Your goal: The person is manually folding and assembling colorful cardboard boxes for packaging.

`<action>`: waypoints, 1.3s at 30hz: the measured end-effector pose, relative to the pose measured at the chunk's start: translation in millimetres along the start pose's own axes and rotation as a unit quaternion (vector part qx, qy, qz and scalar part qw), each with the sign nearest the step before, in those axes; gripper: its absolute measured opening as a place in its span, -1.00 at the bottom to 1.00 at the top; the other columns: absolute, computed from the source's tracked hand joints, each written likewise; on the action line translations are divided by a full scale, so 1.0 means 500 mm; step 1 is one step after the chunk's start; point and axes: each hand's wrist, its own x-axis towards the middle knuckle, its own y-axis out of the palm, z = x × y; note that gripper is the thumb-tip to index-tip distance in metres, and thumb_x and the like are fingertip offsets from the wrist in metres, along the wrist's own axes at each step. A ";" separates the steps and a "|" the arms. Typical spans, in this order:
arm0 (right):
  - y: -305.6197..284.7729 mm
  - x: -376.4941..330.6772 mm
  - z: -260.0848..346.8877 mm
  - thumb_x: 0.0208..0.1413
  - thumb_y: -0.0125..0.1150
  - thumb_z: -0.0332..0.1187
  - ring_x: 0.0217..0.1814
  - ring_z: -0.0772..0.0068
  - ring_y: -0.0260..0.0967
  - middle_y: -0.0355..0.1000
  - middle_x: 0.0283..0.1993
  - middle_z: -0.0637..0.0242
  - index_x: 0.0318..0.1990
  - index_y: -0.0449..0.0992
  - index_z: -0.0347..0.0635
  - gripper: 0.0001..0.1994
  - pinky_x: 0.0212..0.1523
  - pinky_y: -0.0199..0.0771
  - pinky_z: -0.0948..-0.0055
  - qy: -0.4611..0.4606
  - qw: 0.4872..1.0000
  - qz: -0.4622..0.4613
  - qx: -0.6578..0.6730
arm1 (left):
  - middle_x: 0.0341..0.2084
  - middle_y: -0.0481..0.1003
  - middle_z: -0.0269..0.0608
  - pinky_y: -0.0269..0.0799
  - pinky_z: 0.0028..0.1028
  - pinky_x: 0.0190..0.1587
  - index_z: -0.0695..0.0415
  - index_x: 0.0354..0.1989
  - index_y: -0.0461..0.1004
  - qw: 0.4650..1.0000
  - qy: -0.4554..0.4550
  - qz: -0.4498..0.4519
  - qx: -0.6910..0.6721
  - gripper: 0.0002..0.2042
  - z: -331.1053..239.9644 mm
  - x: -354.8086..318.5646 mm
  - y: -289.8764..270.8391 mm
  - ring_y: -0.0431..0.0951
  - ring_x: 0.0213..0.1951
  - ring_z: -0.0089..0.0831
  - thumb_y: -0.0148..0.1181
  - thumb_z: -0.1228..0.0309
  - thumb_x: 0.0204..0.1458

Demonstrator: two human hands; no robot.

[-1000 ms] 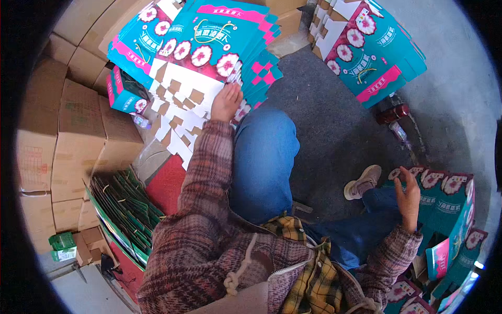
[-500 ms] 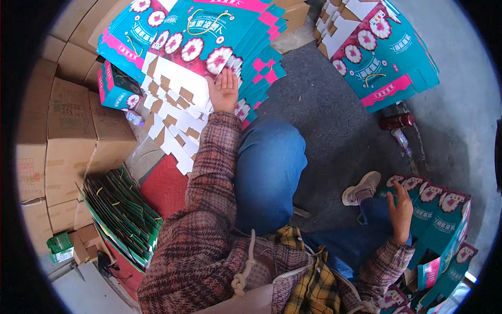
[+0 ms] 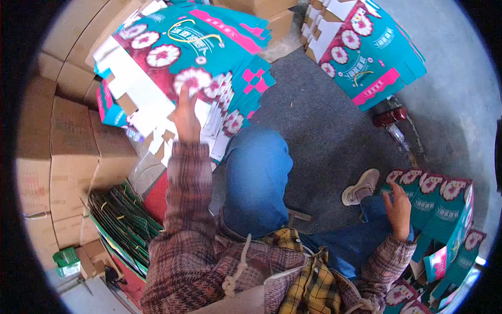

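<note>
My left hand (image 3: 185,116) reaches forward onto a pile of flat teal carton blanks with pink flowers (image 3: 198,49). Its fingers press on the top sheet, which is lifted and blurred; I cannot tell whether they grip it. My right hand (image 3: 398,209) is low at the right, fingers spread, resting against the side of an assembled teal flowered box (image 3: 444,209). Both arms wear plaid sleeves. My blue-jeaned knee (image 3: 259,172) sits between the hands.
Brown cardboard cases (image 3: 68,152) are stacked along the left. A bundle of dark green flat sheets (image 3: 123,220) lies beside a red object. Another pile of teal blanks (image 3: 366,49) lies at the upper right, a red bottle (image 3: 389,116) near it, on grey floor.
My left hand has reached farther up the pile and the top sheet has risen. My right hand has lifted slightly along the assembled box.
</note>
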 end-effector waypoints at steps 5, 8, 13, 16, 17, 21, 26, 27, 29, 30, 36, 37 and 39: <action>-0.020 -0.019 -0.008 0.08 0.15 -0.36 -0.04 -0.06 0.39 0.43 -0.04 0.03 0.02 0.39 -0.22 -0.66 -0.11 0.41 0.17 0.031 1.000 -0.003 -0.003 | -0.51 0.44 -0.41 0.24 -0.59 -0.50 0.44 -0.24 0.53 0.988 -0.092 -0.033 0.122 -0.59 -0.292 -0.160 0.071 0.32 -0.53 -0.68 0.21 0.20 0.09; -0.030 -0.026 -0.014 0.08 0.16 -0.36 -0.02 -0.05 0.39 0.42 -0.03 0.03 0.03 0.39 -0.22 -0.66 -0.10 0.41 0.19 0.029 0.998 -0.051 0.009 | -0.48 0.48 -0.39 0.25 -0.61 -0.49 0.38 -0.20 0.51 0.991 -0.081 0.073 0.075 -0.71 -0.370 -0.152 0.078 0.35 -0.52 -0.69 0.17 0.32 0.13; -0.051 -0.016 -0.009 0.07 0.18 -0.43 0.01 0.00 0.39 0.38 0.04 0.03 0.11 0.35 -0.22 -0.58 -0.08 0.43 0.26 0.044 0.950 -0.303 0.062 | -0.16 0.49 -0.24 0.35 -0.64 -0.14 0.33 0.02 0.35 0.970 0.020 0.205 -0.133 -0.68 -0.359 -0.096 0.220 0.44 -0.21 -0.64 0.13 0.46 0.12; -0.072 -0.020 -0.016 0.10 0.17 -0.40 0.13 0.06 0.31 0.32 0.13 0.03 0.16 0.30 -0.26 -0.55 -0.01 0.38 0.33 0.042 0.906 -0.410 0.094 | -0.15 0.49 -0.24 0.37 -0.59 -0.09 0.32 0.03 0.35 0.925 -0.041 0.352 -0.134 -0.68 -0.359 -0.093 0.294 0.45 -0.15 -0.60 0.12 0.48 0.11; -0.081 -0.029 -0.026 0.11 0.19 -0.29 0.19 0.06 0.25 0.26 0.19 0.02 0.18 0.28 -0.28 -0.50 0.08 0.31 0.30 0.034 0.908 -0.409 0.085 | -0.15 0.49 -0.23 0.39 -0.55 -0.07 0.32 0.06 0.34 0.917 0.015 0.385 -0.102 -0.65 -0.355 -0.095 0.310 0.46 -0.14 -0.57 0.11 0.49 0.10; -0.128 -0.040 -0.009 0.09 0.20 -0.15 0.20 0.12 0.25 0.28 0.18 0.01 0.18 0.28 -0.30 -0.43 0.15 0.25 0.26 -0.075 0.936 -0.200 0.280 | -0.12 0.48 -0.22 0.37 -0.49 -0.03 0.31 0.07 0.36 0.857 0.034 0.506 -0.098 -0.61 -0.341 -0.088 0.341 0.46 -0.12 -0.52 0.17 0.45 0.06; -0.126 -0.001 0.046 0.19 0.08 -0.04 -0.23 0.37 0.43 0.50 -0.25 0.08 -0.01 0.44 -0.38 -0.51 -0.17 0.42 0.38 -0.111 0.922 0.085 0.360 | -0.06 0.47 -0.13 0.33 -0.45 0.02 0.27 0.06 0.38 0.842 0.016 0.537 -0.041 -0.58 -0.337 -0.097 0.378 0.45 -0.05 -0.48 0.23 0.37 0.03; -0.119 0.010 0.043 0.20 0.07 -0.02 -0.28 0.42 0.40 0.50 -0.32 0.12 -0.05 0.47 -0.38 -0.51 -0.21 0.42 0.39 -0.070 0.928 0.088 0.354 | -0.03 0.44 -0.05 0.30 -0.40 0.06 0.27 0.06 0.38 0.887 0.110 0.448 0.026 -0.56 -0.339 -0.112 0.395 0.42 0.01 -0.38 0.25 0.34 0.01; -0.083 0.033 0.019 0.22 0.01 0.03 -0.40 0.56 0.33 0.44 -0.50 0.27 -0.20 0.52 -0.38 -0.49 -0.34 0.40 0.43 -0.025 0.929 0.052 0.366 | 0.11 0.30 0.15 0.19 -0.22 0.17 0.24 0.11 0.32 0.873 0.372 0.263 0.172 -0.45 -0.331 -0.115 0.432 0.28 0.16 -0.05 0.28 0.28 -0.05; -0.074 0.050 -0.005 0.22 -0.01 0.06 -0.43 0.58 0.30 0.40 -0.52 0.35 -0.25 0.51 -0.37 -0.47 -0.39 0.36 0.47 -0.011 0.935 0.061 0.348 | 0.17 0.20 0.18 0.13 -0.15 0.22 0.24 0.19 0.21 0.878 0.365 0.193 0.242 -0.32 -0.323 -0.140 0.443 0.20 0.20 0.06 0.33 0.27 -0.12; -0.029 0.138 -0.012 0.22 -0.01 0.08 -0.42 0.59 0.31 0.43 -0.38 0.35 -0.15 0.48 -0.34 -0.47 -0.38 0.39 0.50 0.081 0.856 0.027 0.510 | 0.26 0.00 0.31 -0.04 -0.17 0.32 0.39 0.30 -0.10 0.815 0.258 0.504 0.128 0.12 -0.315 -0.381 0.479 0.03 0.31 0.08 0.49 0.07 -0.35; -0.017 0.148 -0.008 0.22 -0.02 0.07 -0.38 0.55 0.35 0.44 -0.31 0.31 -0.09 0.46 -0.33 -0.47 -0.34 0.43 0.49 0.119 0.822 0.035 0.555 | 0.27 -0.04 0.33 -0.04 -0.15 0.31 0.39 0.31 -0.15 0.798 0.258 0.530 0.124 0.15 -0.313 -0.409 0.477 0.02 0.31 0.10 0.48 0.03 -0.36; -0.021 0.149 0.011 0.25 -0.05 0.02 -0.22 0.39 0.47 0.46 -0.12 0.18 0.03 0.40 -0.30 -0.50 -0.23 0.55 0.41 0.147 0.774 0.062 0.613 | 0.27 -0.09 0.37 -0.03 -0.11 0.30 0.40 0.32 -0.22 0.780 0.233 0.566 0.133 0.15 -0.309 -0.453 0.486 -0.01 0.31 0.15 0.42 -0.03 -0.27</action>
